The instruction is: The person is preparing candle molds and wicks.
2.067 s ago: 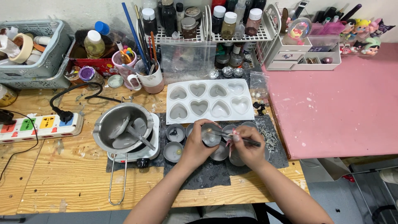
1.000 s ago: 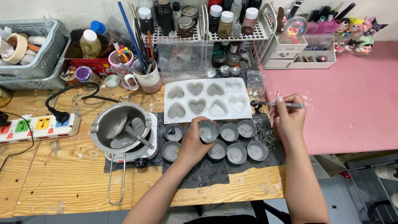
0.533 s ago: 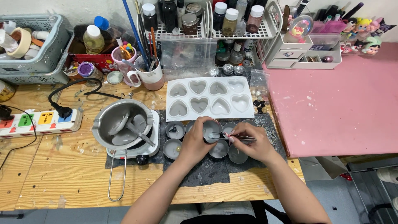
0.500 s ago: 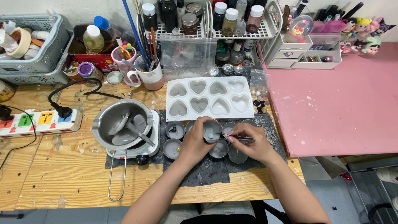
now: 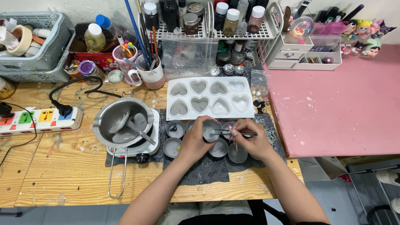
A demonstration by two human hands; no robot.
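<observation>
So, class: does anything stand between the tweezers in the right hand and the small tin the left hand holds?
Nothing visible does. The tweezers in the right hand reach straight over the open tin held by the left hand.

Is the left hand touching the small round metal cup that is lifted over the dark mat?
Touching. The head view shows the left hand wrapped around the small metal cup, fingers against its side, with no gap.

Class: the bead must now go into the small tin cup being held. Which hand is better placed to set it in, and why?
Right hand: it grips the tweezers, their tips over the tin cup. The left hand is busy holding that cup.
</observation>
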